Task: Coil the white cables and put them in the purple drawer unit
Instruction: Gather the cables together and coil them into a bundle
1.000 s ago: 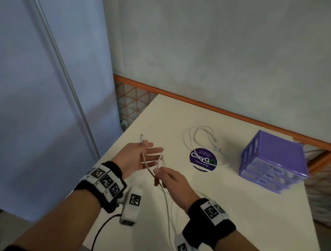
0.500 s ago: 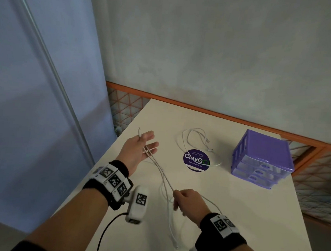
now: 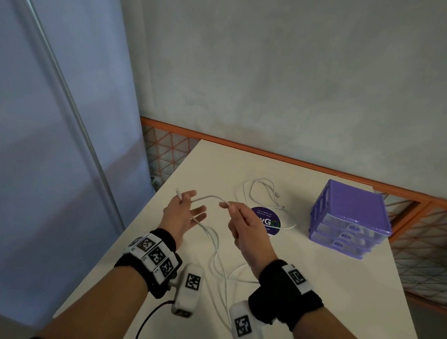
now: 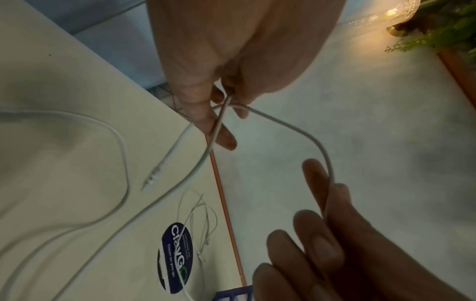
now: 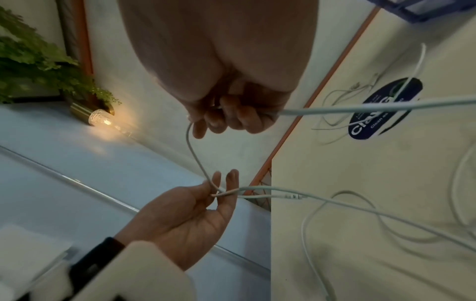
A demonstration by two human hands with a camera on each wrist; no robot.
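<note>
A white cable (image 3: 208, 196) arcs between my hands above the table's left side. My left hand (image 3: 190, 207) has its fingers spread, the cable looped across them and pinched by the thumb (image 5: 219, 193), with its plug end poking out behind. My right hand (image 3: 227, 205) pinches the same cable (image 4: 319, 148) a short span away, level with the left. The rest of it trails down to the table (image 3: 315, 283) in loose loops. A second white cable (image 3: 248, 184) lies loose further back. The purple drawer unit (image 3: 348, 203) stands at the right, its drawers closed.
A round dark sticker (image 3: 266, 221) sits on the table between the loose cable and my right hand. An orange-framed mesh rail (image 3: 298, 161) runs behind the table against the grey wall. A blue panel stands to the left.
My right hand rose from low near the table's front and moved forward beside the left hand, carrying the cable up into a short arc. The left hand stayed in place.
</note>
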